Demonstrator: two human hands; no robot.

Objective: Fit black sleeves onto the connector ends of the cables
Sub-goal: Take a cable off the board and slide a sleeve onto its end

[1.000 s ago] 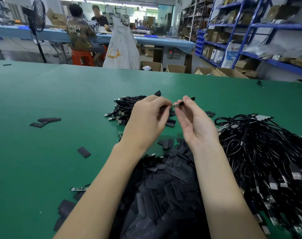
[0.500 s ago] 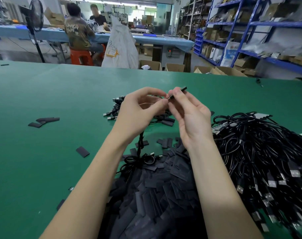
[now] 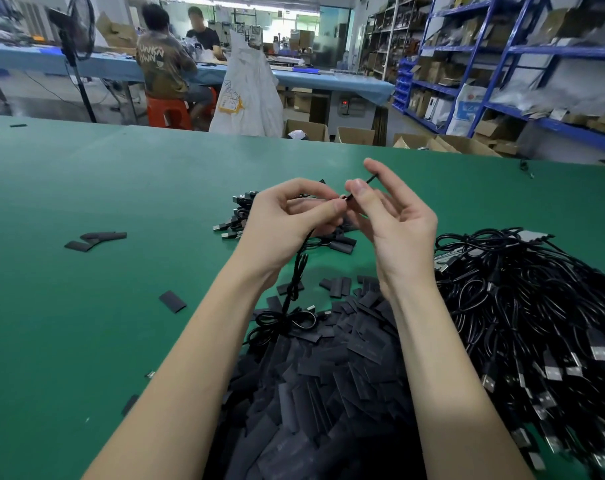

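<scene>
From the head camera, your left hand [image 3: 287, 223] pinches the cable [image 3: 296, 282] near its connector end, the rest hanging to the green table [image 3: 86, 341]. Your right hand [image 3: 394, 226] pinches a black sleeve [image 3: 361, 187] at that end, between both hands' fingertips.

Across from my table, the back of a seated person's shirt [image 3: 162, 62] reads "UNKN OWN"; print on the white sack [image 3: 247, 95] is illegible.
</scene>
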